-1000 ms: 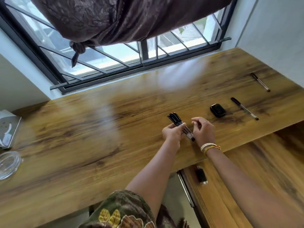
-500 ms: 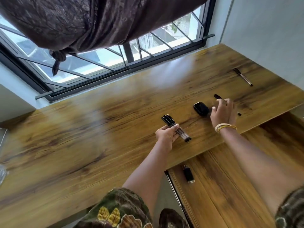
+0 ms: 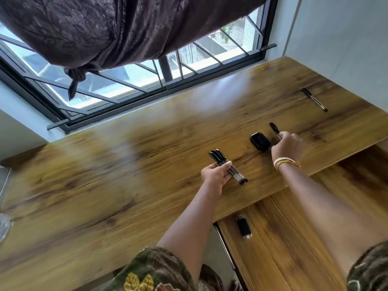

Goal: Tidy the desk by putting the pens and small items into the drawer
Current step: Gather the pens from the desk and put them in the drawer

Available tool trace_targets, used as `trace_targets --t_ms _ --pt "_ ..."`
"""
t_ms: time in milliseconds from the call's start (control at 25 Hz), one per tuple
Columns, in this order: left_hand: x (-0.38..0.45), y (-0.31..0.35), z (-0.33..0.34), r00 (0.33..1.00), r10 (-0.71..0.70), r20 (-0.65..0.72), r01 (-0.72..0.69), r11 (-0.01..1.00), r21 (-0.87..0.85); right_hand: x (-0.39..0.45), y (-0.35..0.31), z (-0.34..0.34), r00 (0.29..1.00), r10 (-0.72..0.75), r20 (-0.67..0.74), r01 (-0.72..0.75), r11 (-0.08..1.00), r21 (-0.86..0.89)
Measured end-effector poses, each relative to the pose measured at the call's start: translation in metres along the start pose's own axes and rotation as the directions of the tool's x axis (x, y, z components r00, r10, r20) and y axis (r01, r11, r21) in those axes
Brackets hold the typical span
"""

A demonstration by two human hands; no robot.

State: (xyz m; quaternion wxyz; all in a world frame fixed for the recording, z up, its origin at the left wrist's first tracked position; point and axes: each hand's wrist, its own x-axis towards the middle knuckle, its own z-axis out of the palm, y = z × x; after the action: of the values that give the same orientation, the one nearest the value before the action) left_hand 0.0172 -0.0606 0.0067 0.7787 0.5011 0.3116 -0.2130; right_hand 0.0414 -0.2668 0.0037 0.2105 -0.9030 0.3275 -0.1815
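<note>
Open drawer (image 3: 294, 238) at 5 o'clock, pulled out below desk edge. Small black item (image 3: 244, 226) flat on drawer bottom near its left edge; looks like a lighter or USB stick, cannot tell which.

Left hand (image 3: 216, 174) just past 6 o'clock, over wooden desk (image 3: 105, 185). Fingers wrapped round bundle of pens (image 3: 227, 166), thumb on top; black caps pointing to 11 o'clock, clear barrels to 5 o'clock. Pen count unclear, three or four.

Right hand (image 3: 286, 147) at 3 o'clock, bangles (image 3: 284, 162) on wrist. Fingers closed on single pen (image 3: 275, 130); cap end sticking out toward 11 o'clock, rest hidden in hand. Cannot tell if pen lifted clear of desk or touching it.

Black oval case (image 3: 260, 141) on desk just left of right hand, between both hands.

Last loose pen (image 3: 314, 99) at 2 o'clock, flat on desk, well apart from both hands, near right wall.

Far side: barred window (image 3: 147, 80) from 10 to 1 o'clock, knotted dark curtain (image 3: 105, 28) at 12.
</note>
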Motion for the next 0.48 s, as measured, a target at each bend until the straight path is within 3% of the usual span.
trace_targets --t_ms 120,200,280,480 --pt "0.0 -0.001 0.001 1.0 -0.002 -0.004 0.002 1.0 -0.004 -0.03 -0.032 -0.007 0.994 -0.077 -0.083 0.091 0.979 0.185" --pt "0.0 0.001 0.002 1.0 -0.017 -0.012 0.017 1.0 -0.001 -0.06 -0.053 -0.006 0.983 -0.183 -0.003 0.174 0.928 0.329" --pt "0.002 0.009 0.002 0.999 -0.032 -0.024 0.032 0.999 0.007 -0.086 -0.069 0.0 0.975 -0.201 0.097 0.142 0.894 0.424" --pt "0.017 0.047 -0.014 1.0 0.001 -0.016 -0.001 1.0 -0.021 -0.101 -0.093 0.023 0.936 -0.168 0.31 0.021 0.905 0.426"
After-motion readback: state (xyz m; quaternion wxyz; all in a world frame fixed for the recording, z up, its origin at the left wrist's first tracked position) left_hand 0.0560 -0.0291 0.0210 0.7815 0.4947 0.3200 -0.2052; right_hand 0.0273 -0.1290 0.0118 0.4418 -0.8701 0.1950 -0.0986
